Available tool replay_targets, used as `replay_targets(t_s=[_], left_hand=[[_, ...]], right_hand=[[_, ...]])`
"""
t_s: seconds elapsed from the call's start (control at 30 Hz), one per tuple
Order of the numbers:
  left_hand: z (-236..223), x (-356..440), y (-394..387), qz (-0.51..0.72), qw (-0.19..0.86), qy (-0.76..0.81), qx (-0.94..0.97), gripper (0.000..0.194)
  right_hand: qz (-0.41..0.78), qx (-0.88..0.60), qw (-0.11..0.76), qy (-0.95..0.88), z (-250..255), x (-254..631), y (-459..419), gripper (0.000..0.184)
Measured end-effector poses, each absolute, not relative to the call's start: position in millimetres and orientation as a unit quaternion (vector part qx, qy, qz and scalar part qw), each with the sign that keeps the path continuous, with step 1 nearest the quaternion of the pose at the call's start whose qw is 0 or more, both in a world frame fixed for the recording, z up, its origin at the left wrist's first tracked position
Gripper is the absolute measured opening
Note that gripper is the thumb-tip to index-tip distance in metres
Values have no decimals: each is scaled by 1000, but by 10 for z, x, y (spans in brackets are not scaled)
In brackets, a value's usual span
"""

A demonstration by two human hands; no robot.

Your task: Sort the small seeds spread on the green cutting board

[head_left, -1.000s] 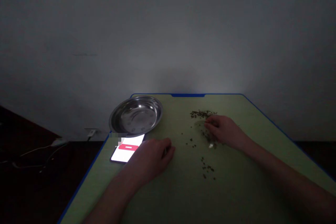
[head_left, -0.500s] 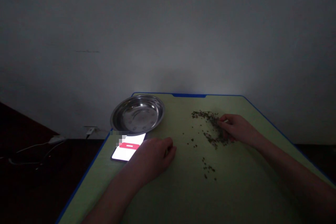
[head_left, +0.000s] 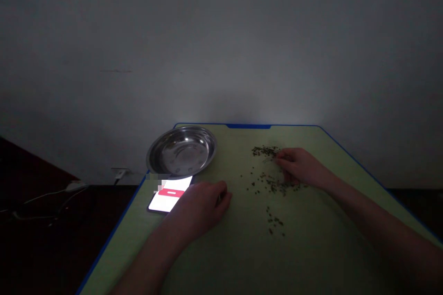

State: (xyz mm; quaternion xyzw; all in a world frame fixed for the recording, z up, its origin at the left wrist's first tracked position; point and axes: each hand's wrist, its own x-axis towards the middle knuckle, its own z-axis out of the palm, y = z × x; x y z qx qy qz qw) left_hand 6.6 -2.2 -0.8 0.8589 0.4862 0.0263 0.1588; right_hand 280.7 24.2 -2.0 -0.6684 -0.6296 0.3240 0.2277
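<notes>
Small dark seed-like grains, perhaps peppercorns, lie scattered over the right half of the table. One cluster of grains (head_left: 265,150) is at the far side, a looser patch of grains (head_left: 273,186) is nearer, and a few stray grains (head_left: 275,223) lie closer still. My right hand (head_left: 297,164) is among them, thumb and fingertips pinched together at the far cluster's right end. A faint, blurred pale wisp shows by the fingertips; what they hold cannot be made out. My left hand (head_left: 206,200) rests on the table with fingers curled, nothing visible in it, beside a lit phone (head_left: 162,202).
A shiny steel basin (head_left: 185,154) stands at the table's back left, its rim close to the phone. The pale green table (head_left: 221,258) has a blue edge and meets a grey wall. White cables and a plug (head_left: 120,174) are at the left, beyond the table.
My right hand has moved a little left, towards the far cluster. The dark blurred mass by its fingers has gone, and the grains there look thinner. My left hand stays in place.
</notes>
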Motion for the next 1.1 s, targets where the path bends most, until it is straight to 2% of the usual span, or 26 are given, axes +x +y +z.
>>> replay_targets(t_s=[1.1], left_hand=[[-20, 72, -40, 35, 149, 483, 862, 31]], right_hand=[[265, -684, 225, -641, -222, 2683, 121, 14]])
